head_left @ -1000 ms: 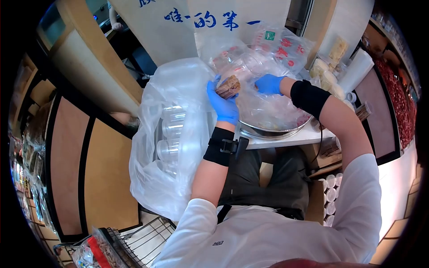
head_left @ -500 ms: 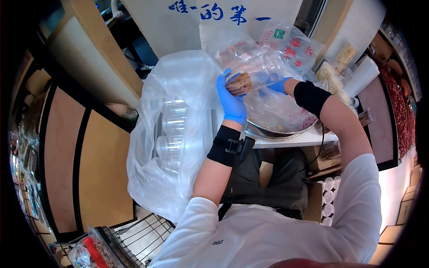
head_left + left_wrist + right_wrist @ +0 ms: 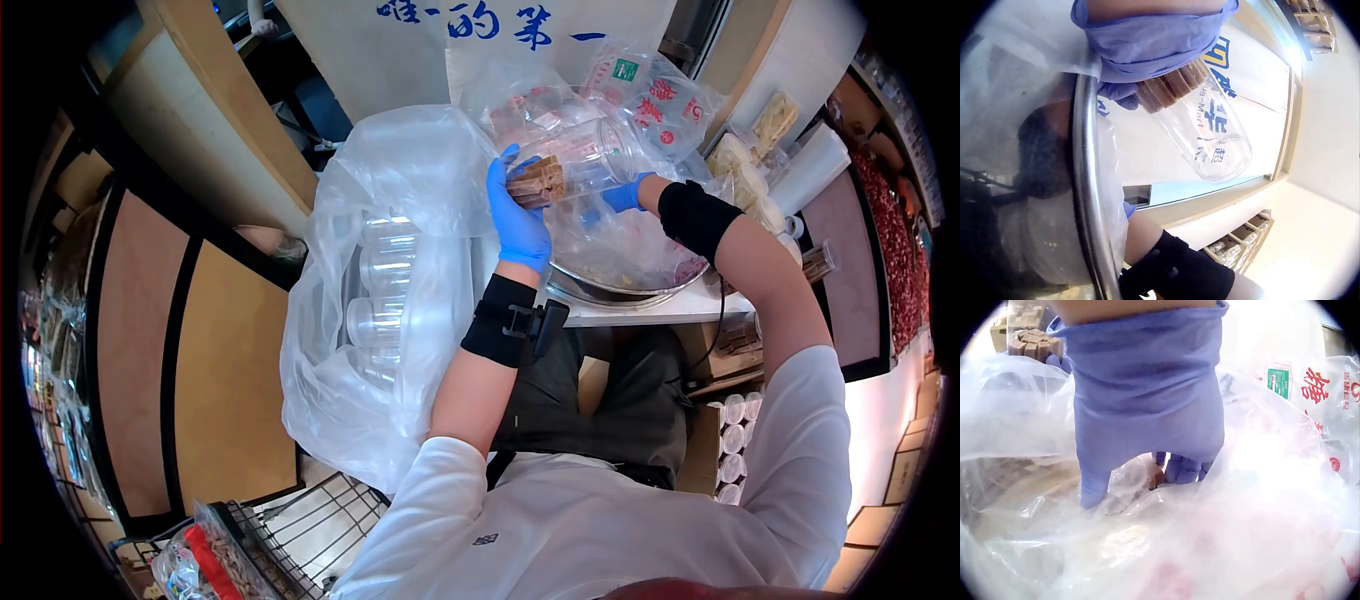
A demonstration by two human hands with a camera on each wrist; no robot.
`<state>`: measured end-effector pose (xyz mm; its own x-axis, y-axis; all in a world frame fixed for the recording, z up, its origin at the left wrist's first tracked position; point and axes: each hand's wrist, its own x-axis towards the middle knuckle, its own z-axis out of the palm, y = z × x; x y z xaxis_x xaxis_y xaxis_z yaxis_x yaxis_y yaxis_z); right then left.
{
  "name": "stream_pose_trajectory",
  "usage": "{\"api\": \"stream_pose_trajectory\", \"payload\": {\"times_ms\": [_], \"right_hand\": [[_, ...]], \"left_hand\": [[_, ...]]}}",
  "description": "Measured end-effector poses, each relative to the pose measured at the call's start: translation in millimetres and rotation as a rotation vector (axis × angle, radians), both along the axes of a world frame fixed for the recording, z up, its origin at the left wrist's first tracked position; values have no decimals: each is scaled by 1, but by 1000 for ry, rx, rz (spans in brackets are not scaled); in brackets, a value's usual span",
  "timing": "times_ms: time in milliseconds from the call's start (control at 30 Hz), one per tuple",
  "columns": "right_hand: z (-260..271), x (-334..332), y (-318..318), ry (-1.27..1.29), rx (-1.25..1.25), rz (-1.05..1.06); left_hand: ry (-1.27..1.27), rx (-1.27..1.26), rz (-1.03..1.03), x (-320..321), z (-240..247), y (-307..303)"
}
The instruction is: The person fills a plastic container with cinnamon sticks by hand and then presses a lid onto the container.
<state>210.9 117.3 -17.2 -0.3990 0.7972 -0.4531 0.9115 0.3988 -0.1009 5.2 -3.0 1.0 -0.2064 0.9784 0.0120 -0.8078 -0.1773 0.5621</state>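
1. While my left hand point(image 3: 520, 228) curls round the brown bars point(image 3: 538, 183) at one end, the clear jar point(image 3: 598, 150) has swung more side-on; room remains, I'd judge.
2. Right hand point(image 3: 1150, 394): down in plastic bag point(image 3: 1241, 550), thumb apart; grip on brown piece point(image 3: 1158, 477): can't tell.

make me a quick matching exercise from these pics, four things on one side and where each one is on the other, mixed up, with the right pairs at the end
Things
1. brown bars
2. right hand
3. row of clear containers
4. brush-style lettering

Places
A. on the pale board
B. inside the big plastic bag at left
C. in the grip of the left hand
D. down in the thin plastic over the round metal pan

Pairs: 1-C, 2-D, 3-B, 4-A
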Motion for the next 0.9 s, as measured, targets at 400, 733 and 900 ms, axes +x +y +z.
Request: {"api": "stream_pose_trajectory", "payload": {"times_ms": [400, 733, 900], "right_hand": [[60, -32, -66, -47, 71, -85], [68, -24, -74, 380, 197, 161], [57, 7, -35, 237, -106, -61]], "left_hand": [[-20, 18, -8, 0, -2, 2], [-30, 30, -9, 1, -1, 1], [-1, 28, -2, 0, 0, 1]]}}
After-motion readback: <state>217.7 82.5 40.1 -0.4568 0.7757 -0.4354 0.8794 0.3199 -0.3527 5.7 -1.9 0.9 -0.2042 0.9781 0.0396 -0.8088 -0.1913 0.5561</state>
